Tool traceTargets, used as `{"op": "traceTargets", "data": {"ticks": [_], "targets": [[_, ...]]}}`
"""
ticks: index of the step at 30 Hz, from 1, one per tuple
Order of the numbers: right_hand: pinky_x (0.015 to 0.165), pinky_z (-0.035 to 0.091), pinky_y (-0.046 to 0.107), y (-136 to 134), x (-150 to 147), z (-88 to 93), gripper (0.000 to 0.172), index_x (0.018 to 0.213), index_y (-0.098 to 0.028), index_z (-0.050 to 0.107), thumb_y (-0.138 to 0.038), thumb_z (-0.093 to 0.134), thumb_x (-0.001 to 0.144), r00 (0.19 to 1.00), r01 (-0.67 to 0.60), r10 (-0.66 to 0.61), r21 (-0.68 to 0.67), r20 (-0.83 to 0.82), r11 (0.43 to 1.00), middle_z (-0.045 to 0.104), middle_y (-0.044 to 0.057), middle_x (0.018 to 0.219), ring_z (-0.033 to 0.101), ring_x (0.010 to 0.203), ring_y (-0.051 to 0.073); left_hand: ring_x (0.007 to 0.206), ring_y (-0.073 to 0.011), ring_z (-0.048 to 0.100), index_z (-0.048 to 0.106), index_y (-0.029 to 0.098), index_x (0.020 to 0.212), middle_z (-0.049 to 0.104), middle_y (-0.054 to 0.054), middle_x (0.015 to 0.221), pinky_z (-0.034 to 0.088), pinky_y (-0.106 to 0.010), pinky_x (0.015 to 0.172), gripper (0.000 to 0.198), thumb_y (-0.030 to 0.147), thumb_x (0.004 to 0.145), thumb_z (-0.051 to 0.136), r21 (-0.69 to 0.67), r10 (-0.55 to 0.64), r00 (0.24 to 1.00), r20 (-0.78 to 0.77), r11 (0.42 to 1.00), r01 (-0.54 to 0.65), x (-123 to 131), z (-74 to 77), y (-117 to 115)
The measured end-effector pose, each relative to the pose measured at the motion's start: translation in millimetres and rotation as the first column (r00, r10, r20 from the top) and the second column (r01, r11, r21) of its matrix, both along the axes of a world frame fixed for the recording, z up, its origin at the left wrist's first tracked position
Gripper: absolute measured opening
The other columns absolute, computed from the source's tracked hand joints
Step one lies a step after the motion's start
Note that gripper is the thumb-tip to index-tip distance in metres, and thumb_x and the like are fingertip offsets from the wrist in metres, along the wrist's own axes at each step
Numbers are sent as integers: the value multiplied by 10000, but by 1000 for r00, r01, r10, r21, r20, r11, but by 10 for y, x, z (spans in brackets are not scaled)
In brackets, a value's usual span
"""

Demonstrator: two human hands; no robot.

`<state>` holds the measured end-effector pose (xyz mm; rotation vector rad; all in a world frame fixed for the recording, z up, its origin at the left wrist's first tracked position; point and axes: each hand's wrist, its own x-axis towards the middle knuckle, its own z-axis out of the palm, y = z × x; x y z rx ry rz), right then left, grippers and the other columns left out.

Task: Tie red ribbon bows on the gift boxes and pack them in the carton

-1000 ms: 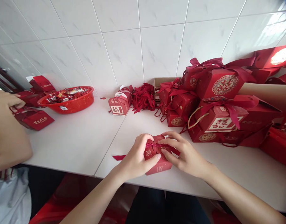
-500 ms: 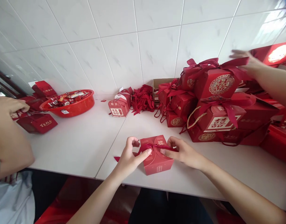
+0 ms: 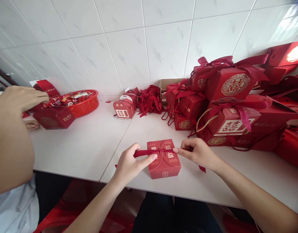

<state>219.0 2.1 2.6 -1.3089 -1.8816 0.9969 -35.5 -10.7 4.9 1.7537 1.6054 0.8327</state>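
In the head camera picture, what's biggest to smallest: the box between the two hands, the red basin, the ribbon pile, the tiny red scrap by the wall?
1. Box and red basin: can't rank; the box is nearer, the basin partly hidden.
2. Ribbon pile
3. Red scrap

- Left hand (image 3: 131, 161): fingers curled, thumb stretched out to the right.
- Right hand (image 3: 200, 153): thumb and forefinger pinched together.
- Bare forearms (image 3: 97, 202) slant inward, hands apart.

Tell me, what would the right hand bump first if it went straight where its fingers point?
Probably the knot on the box. The right hand pinches the ribbon and points left toward it. Its height is unclear, so it might touch the box first.
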Motion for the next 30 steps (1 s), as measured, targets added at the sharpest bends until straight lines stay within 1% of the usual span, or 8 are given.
{"op": "traceTargets", "data": {"ticks": [4, 7, 10, 13, 17, 22, 25, 30], "targets": [[495, 236, 245, 14, 37, 17, 456, 567, -176, 506, -555, 656, 773, 999, -21, 19, -40, -37, 999, 362, -45, 544, 291, 533, 89, 595, -108, 334, 284, 215, 669, 310, 68, 635, 292, -243, 568, 551, 604, 720, 670, -4, 4, 1000, -9, 1000, -4, 24, 6, -23], [469, 208, 232, -3, 72, 60, 423, 631, -175, 534, -553, 653, 779, 989, -94, 72, -174, -128, 980, 343, -59, 549, 271, 510, 75, 684, -139, 461, 385, 227, 767, 444, 47, 726, 376, -264, 631, 457, 574, 728, 679, -14, -1, 1000, 28, 1000, 1, 34, -18, -30], [449, 223, 228, -35, 107, 132, 423, 663, -175, 536, -563, 623, 808, 969, -181, 119, -297, -214, 937, 380, -61, 534, 283, 479, 68, 1009, -217, 544, 459, 230, 991, 555, -43, 1046, 435, -352, 855, 412, 457, 748, 702, 191, 24, 999, 35, 981, -30, 69, -10, -57], [479, 297, 231, -59, 104, 225, 437, 641, -170, 524, -551, 589, 847, 936, -241, 147, -279, -320, 929, 450, -38, 556, 359, 506, 77, 1075, -225, 549, 526, 222, 968, 586, -58, 1070, 394, -398, 957, 227, 289, 797, 660, 474, -26, 998, -53, 879, 48, 164, 98, -107], [506, 348, 231, -77, 51, 395, 393, 670, -164, 564, -504, 590, 864, 928, -265, 203, -169, -314, 949, 450, -37, 577, 408, 532, 84, 924, -183, 625, 603, 222, 909, 678, -10, 943, 416, -369, 891, 85, 210, 829, 628, 475, -213, 965, -150, 841, 260, 348, 301, -124], [566, 396, 235, -126, 38, 643, 161, 812, -175, 679, -286, 586, 882, 982, -181, 168, 176, 84, 968, 580, -2, 711, 496, 619, 101, 866, -186, 657, 660, 218, 914, 736, 6, 933, 427, -370, 838, 117, 196, 800, 665, 388, -299, 938, -178, 854, 346, 509, 384, -4], [570, 417, 242, -171, 43, 725, 120, 851, -183, 705, -186, 586, 858, 961, -95, -30, 432, 274, 897, 613, 22, 788, 523, 626, 106, 798, -189, 663, 674, 219, 829, 744, 13, 846, 436, -371, 816, 55, 182, 790, 664, 362, -292, 940, -178, 869, 339, 555, 382, 59], [576, 466, 274, -269, 15, 738, 198, 825, -188, 703, -233, 530, 908, 915, -78, -214, 669, 342, 739, 625, 62, 792, 571, 651, 151, 711, -185, 658, 661, 219, 831, 726, 12, 744, 427, -379, 809, 41, 248, 803, 659, 355, -267, 937, -224, 873, 333, 613, 389, 84]]}}
